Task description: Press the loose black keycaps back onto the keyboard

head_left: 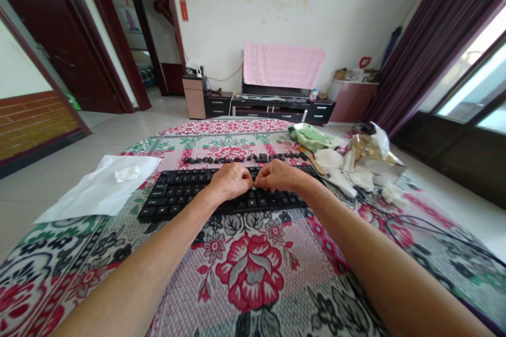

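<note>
A black keyboard (166,201) lies across the patterned tablecloth in front of me. Over its middle, my left hand (232,181) and my right hand (276,176) meet with their fingertips nearly touching. Both are closed, thumb and fingers pinched together low over the keys. Whatever is between the fingertips is too small and hidden to make out. Behind the keyboard runs a line of loose black keycaps (215,160), with a larger keycap (263,158) among them just beyond my hands.
To the left, a white paper sheet (93,189) carries a crumpled tissue (127,174). Right of the keyboard are a green cloth-like bundle (312,137), several crumpled white tissues (331,160) and a gold tissue box (366,150). A black cable (419,224) trails off the right side.
</note>
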Available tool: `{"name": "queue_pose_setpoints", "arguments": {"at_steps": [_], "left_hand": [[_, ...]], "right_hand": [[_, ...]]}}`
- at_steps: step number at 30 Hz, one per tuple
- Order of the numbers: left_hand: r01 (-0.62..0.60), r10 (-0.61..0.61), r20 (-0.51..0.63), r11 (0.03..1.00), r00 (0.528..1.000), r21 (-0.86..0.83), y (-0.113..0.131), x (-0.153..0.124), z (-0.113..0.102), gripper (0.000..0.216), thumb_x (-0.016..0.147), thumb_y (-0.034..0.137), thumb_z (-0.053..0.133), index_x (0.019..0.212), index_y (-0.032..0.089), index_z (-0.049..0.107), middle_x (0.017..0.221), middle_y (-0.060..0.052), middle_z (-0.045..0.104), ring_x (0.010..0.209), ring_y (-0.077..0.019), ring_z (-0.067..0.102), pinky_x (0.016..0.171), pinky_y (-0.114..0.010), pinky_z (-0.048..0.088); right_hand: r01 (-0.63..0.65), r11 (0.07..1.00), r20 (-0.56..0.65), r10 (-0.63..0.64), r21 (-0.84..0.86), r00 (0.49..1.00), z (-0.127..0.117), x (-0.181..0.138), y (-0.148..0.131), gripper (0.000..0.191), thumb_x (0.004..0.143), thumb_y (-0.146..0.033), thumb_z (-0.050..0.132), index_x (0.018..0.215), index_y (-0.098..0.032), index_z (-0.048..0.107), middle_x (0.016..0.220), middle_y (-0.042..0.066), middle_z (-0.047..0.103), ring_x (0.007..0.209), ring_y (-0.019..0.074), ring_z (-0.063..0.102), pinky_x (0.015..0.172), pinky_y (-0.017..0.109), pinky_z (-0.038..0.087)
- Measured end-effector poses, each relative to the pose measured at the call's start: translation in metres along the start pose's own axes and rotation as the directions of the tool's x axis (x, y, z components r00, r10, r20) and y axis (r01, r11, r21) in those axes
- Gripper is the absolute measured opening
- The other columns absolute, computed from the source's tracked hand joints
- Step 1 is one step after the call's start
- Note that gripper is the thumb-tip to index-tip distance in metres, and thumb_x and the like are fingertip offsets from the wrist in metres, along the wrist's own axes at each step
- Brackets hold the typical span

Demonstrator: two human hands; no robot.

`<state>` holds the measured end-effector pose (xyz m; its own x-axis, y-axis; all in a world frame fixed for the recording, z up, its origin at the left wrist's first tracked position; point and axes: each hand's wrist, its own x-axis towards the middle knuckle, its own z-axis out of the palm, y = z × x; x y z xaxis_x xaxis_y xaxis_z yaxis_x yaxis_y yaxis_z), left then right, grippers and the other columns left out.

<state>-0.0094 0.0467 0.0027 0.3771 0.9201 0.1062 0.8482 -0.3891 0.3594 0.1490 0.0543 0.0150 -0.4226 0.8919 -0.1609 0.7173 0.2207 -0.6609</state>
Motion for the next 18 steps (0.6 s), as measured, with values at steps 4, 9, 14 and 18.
{"name": "queue_pose_setpoints", "arguments": {"at_steps": [4, 9, 14, 18], "left_hand": [[0.003, -0.003, 0.000, 1.000, 1.000, -0.010, -0.0012, -0.0001, 0.0004, 0.023, 0.065, 0.031, 0.045, 0.069, 0.025, 0.067, 0.066, 0.000, 0.064, 0.064, -0.0152, 0.057, 0.055, -0.023, 0.037], [0.001, -0.001, -0.009, 1.000, 1.000, -0.030, -0.0032, 0.0011, 0.0023, 0.023, 0.064, 0.032, 0.046, 0.070, 0.025, 0.067, 0.068, 0.000, 0.064, 0.064, -0.0147, 0.056, 0.055, -0.023, 0.037], [0.013, -0.013, -0.012, 1.000, 1.000, -0.013, -0.0023, 0.0020, 0.0034, 0.022, 0.064, 0.032, 0.046, 0.069, 0.024, 0.066, 0.065, 0.000, 0.064, 0.063, -0.0148, 0.056, 0.055, -0.023, 0.037], [0.042, -0.042, -0.001, 0.999, 0.999, -0.003, 0.0009, 0.0013, 0.0020, 0.022, 0.063, 0.030, 0.047, 0.070, 0.023, 0.067, 0.066, -0.001, 0.064, 0.065, -0.0151, 0.057, 0.055, -0.023, 0.037]], "right_hand": [[-0.062, 0.998, -0.002, 0.062, 0.004, 0.998, 0.0002, -0.0024, -0.0030, 0.013, 0.059, -0.024, 0.053, 0.058, -0.013, 0.060, 0.047, 0.000, 0.050, 0.040, 0.0068, 0.043, 0.038, 0.019, 0.035], [-0.076, 0.997, -0.021, 0.077, 0.018, 0.997, 0.0022, -0.0015, -0.0014, 0.012, 0.059, -0.025, 0.056, 0.057, -0.013, 0.058, 0.046, -0.001, 0.048, 0.040, 0.0068, 0.044, 0.038, 0.018, 0.036], [-0.029, 0.999, -0.011, 0.029, 0.032, 1.000, 0.0035, 0.0002, 0.0018, 0.011, 0.060, -0.023, 0.056, 0.057, -0.013, 0.056, 0.044, -0.002, 0.045, 0.039, 0.0055, 0.041, 0.037, 0.017, 0.035], [-0.009, 1.000, -0.007, 0.009, 0.023, 1.000, 0.0036, -0.0001, 0.0039, 0.012, 0.060, -0.024, 0.055, 0.055, -0.014, 0.054, 0.045, -0.002, 0.044, 0.039, 0.0060, 0.041, 0.037, 0.018, 0.036]]}}
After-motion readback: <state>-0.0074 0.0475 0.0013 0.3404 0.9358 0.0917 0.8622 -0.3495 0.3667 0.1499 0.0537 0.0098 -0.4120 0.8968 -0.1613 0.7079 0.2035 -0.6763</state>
